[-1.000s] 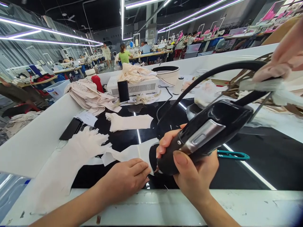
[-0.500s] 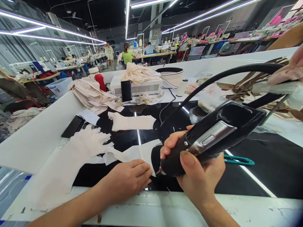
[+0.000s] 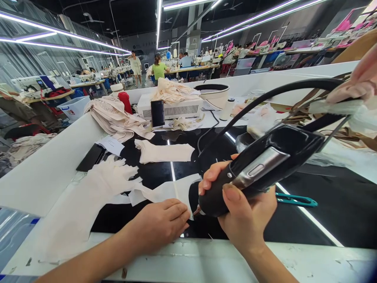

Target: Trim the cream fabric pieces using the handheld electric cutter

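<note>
My right hand is wrapped around a black corded handheld tool with a silver side plate and button. The tool tilts down to the left, its narrow metal tip at the edge of a cream fabric piece. My left hand is on the near end of that fabric, fingers close together, just left of the tip; its fingertips are partly hidden. A larger cream fabric stack spreads out on the left. Another folded cream piece lies farther back on the glossy black work surface.
Teal thread snips rest right of my right hand. Behind stand a phone, a white vented box and fabric strips. Another person's hand is at the upper right by the thick cable. A white low wall borders the left.
My right hand and the tool have shifted slightly left. At the upper right, the other person's hand has also moved a little left. My left hand stays almost still on the fabric.
</note>
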A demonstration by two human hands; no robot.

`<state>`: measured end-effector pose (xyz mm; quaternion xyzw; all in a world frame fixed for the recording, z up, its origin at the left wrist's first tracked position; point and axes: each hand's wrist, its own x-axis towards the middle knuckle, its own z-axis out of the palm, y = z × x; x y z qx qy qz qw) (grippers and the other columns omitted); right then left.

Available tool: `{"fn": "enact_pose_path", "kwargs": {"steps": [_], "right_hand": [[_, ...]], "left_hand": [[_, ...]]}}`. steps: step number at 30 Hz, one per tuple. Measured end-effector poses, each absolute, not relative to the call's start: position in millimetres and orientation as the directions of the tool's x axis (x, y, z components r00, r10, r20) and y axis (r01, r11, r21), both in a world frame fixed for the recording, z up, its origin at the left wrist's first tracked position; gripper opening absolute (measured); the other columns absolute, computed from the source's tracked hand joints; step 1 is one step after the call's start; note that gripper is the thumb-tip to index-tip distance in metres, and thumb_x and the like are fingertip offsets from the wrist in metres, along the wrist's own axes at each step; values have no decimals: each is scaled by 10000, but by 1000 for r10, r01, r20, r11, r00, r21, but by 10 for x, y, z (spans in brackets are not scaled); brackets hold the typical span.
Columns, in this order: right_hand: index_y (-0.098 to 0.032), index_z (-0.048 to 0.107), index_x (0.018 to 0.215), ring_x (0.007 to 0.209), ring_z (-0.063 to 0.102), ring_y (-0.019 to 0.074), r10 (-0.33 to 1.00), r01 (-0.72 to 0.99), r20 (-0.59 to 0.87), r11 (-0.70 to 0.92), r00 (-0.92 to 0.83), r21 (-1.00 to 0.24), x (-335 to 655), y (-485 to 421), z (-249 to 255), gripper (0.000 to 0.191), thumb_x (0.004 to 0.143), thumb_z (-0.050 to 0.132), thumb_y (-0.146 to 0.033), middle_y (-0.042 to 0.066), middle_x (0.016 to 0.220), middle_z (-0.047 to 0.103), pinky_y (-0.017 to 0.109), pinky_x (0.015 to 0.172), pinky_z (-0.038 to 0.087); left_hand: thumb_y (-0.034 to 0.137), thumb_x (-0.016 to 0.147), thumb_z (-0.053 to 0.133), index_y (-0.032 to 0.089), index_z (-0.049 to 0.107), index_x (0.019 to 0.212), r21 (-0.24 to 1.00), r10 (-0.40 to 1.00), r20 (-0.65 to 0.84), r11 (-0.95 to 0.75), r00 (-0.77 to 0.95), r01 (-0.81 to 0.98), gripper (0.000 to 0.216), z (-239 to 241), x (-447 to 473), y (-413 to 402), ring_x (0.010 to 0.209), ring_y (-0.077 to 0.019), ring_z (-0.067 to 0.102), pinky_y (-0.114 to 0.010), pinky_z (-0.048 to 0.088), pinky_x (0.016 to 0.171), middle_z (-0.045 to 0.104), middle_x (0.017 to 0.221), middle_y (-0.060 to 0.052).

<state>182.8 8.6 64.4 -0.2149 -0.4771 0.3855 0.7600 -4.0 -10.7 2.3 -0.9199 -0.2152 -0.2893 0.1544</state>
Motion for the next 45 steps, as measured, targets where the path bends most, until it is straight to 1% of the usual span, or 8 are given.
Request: {"fn": "enact_pose_path", "kwargs": {"steps": [10, 14, 23, 27, 31, 36, 38, 45], "right_hand": [[-308, 692, 1086, 571, 723, 141, 779, -382, 573, 626, 255, -680, 1788, 91, 670, 420, 892, 1019, -486, -57, 828, 773, 245, 501, 636], [-312, 677, 1099, 560, 708, 142, 781, -375, 580, 622, 232, -687, 1785, 84, 665, 424, 908, 1006, -499, -49, 834, 765, 252, 487, 623], [-316, 694, 1122, 563, 708, 140, 807, -382, 553, 587, 206, -714, 1782, -26, 688, 427, 904, 1008, -507, -49, 829, 778, 251, 503, 638], [-306, 719, 1131, 561, 699, 151, 816, -379, 554, 572, 166, -728, 1836, -81, 721, 421, 904, 1005, -516, -35, 812, 778, 266, 487, 639], [-316, 697, 1121, 559, 677, 156, 796, -293, 565, 605, 217, -740, 2010, 18, 782, 469, 876, 1017, -555, -39, 823, 777, 273, 466, 606], [-308, 669, 1042, 582, 674, 158, 741, -90, 605, 651, 290, -754, 2230, 248, 816, 564, 780, 1058, -622, -51, 829, 776, 306, 523, 617], [-306, 668, 1037, 596, 684, 158, 739, -43, 602, 642, 302, -766, 2253, 297, 798, 538, 800, 1046, -608, -52, 836, 772, 315, 559, 622], [-309, 636, 1070, 573, 645, 149, 763, -164, 581, 635, 284, -755, 2166, 303, 735, 495, 866, 1003, -571, -65, 822, 746, 297, 508, 600]], "left_hand": [[170, 1263, 415, 71, 759, 1199, -98, 311, 644, -873, 699, 478, 364, 47, -39, -96, 989, -175, 829, -269, 694, 1027, 843, 1064, -88], [157, 1241, 490, 58, 746, 1237, -68, 325, 624, -884, 711, 463, 275, 50, -45, -115, 1023, -189, 838, -287, 695, 1054, 844, 1087, -102], [190, 1225, 558, 112, 720, 1389, 188, 488, 526, -866, 696, 464, 243, 144, -213, -107, 1259, -231, 810, -345, 677, 1146, 834, 1306, -132], [190, 1222, 568, 136, 751, 1266, 221, 460, 469, -888, 754, 404, 195, 219, -280, -135, 1127, -219, 826, -340, 685, 1098, 843, 1174, -103], [245, 1238, 556, 177, 754, 1180, 251, 460, 414, -887, 786, 387, 218, 351, -363, -208, 912, -197, 803, -306, 704, 897, 821, 1018, -50], [215, 1252, 510, 166, 743, 1184, 190, 446, 441, -894, 778, 405, 248, 475, -275, -154, 918, -194, 796, -307, 699, 875, 817, 1004, -43], [189, 1250, 491, 154, 734, 1170, 139, 419, 477, -904, 773, 405, 258, 472, -159, -81, 903, -190, 783, -315, 705, 896, 809, 996, -49], [117, 1228, 478, 138, 710, 1198, -67, 300, 535, -917, 789, 394, 235, 307, 158, 122, 905, -190, 783, -364, 708, 978, 794, 1018, -58]]}}
